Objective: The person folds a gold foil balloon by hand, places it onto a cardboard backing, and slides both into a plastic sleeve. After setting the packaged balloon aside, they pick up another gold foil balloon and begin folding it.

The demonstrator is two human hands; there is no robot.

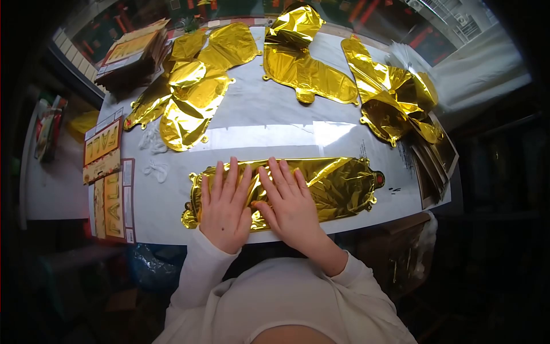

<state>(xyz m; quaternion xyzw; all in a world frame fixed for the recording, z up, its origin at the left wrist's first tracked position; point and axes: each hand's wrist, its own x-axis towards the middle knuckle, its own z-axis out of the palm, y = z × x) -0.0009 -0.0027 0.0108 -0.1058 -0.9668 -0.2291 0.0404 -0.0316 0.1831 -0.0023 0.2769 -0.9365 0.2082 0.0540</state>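
A flat gold foil balloon point(338, 186) lies lengthwise near the front edge of the table, with small tabs along its rim and a reddish spot at its right end. My left hand point(224, 209) rests palm down on its left part, fingers stretched forward. Beside it, my right hand point(291, 206) lies flat on the middle of the foil, thumb spread toward the left hand. Both hands are open and press on the balloon without gripping it. The foil under the palms is hidden.
More gold foil balloons lie farther back: a left pile point(195, 103), a middle one point(309, 74) and a right one point(395, 97). Printed "FALL" packages point(106, 150) sit at the left edge, below a package stack point(132, 54). Brown cards point(429, 169) stand at the right; white strings point(156, 169) lie left.
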